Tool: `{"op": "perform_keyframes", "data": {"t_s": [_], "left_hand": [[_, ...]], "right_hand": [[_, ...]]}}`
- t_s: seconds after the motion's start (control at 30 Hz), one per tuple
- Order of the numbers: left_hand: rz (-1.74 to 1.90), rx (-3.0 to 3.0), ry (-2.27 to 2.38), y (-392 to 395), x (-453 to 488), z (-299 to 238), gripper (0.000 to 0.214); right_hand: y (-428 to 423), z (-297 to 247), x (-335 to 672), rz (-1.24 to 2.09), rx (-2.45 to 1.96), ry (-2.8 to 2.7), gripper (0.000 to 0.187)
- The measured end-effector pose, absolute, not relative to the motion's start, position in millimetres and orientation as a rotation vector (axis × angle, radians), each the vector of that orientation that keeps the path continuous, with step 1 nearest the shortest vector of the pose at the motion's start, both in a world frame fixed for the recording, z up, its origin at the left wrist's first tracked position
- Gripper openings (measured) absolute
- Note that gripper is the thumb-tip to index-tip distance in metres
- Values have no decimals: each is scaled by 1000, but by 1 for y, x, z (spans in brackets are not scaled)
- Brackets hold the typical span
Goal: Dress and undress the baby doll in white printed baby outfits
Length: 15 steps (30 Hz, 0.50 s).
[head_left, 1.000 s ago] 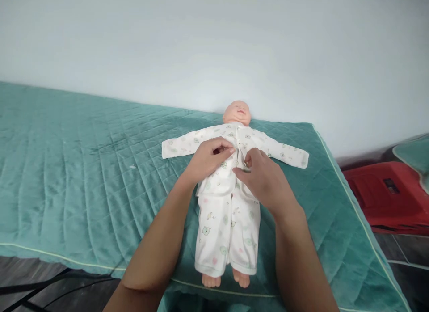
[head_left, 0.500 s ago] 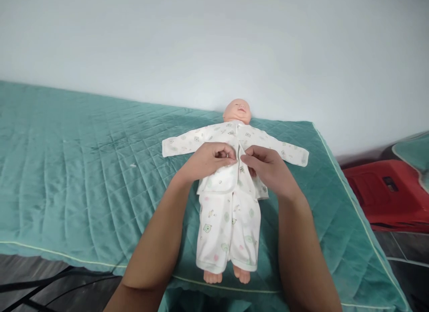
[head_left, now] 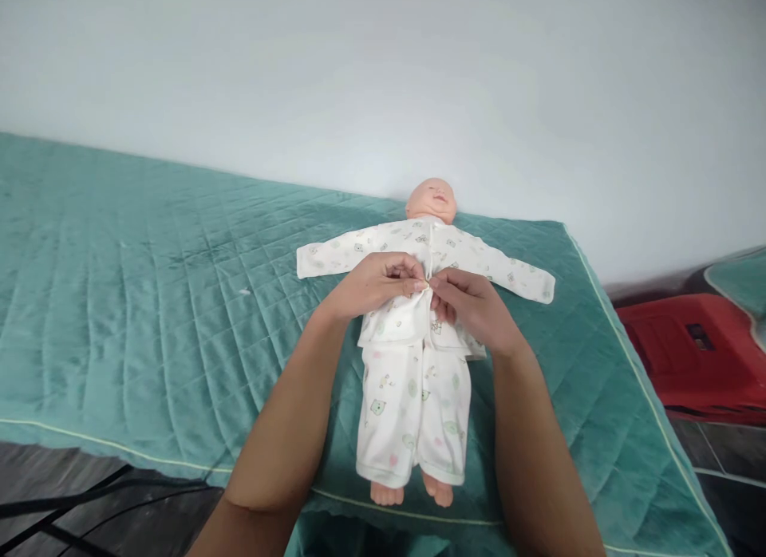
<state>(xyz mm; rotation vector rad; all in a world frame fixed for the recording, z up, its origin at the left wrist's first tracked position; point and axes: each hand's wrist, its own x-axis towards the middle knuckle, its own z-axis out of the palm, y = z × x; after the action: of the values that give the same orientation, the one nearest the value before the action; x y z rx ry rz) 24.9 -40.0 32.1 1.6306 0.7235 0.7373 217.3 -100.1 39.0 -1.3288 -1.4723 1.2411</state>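
Observation:
A baby doll [head_left: 432, 198] lies on its back, its arms spread wide and its feet towards me. It wears a white patterned baby jacket [head_left: 395, 321] and matching trousers [head_left: 383, 413]. At the front opening, my left hand [head_left: 386, 282] pinches the edge of one jacket panel. My right hand [head_left: 470, 298] pinches the other panel's edge, with its fingertips touching or almost touching those of the left. Whatever fastener lies between the fingertips is too small and covered to make out.
A green quilted cover [head_left: 179, 325] spreads under the doll, reaching a pale wall [head_left: 299, 78] behind. A red plastic object [head_left: 688, 357] stands beyond the right edge. Black metal bars [head_left: 72, 497] and a cable show at the lower left.
My right hand has moved slightly left and down, so both hands' fingertips now meet at the jacket opening. The two panel edges are drawn together. The view has shifted a little.

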Motion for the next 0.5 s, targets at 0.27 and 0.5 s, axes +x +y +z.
{"op": "perform_keyframes", "data": {"t_s": [0.27, 0.5], "left_hand": [[758, 1608, 761, -42, 27, 33, 17], [746, 1592, 814, -42, 27, 34, 13]], "right_hand": [[-100, 40, 221, 1305, -1284, -1457, 39], [-98, 37, 220, 1317, -1221, -1370, 27]]}}
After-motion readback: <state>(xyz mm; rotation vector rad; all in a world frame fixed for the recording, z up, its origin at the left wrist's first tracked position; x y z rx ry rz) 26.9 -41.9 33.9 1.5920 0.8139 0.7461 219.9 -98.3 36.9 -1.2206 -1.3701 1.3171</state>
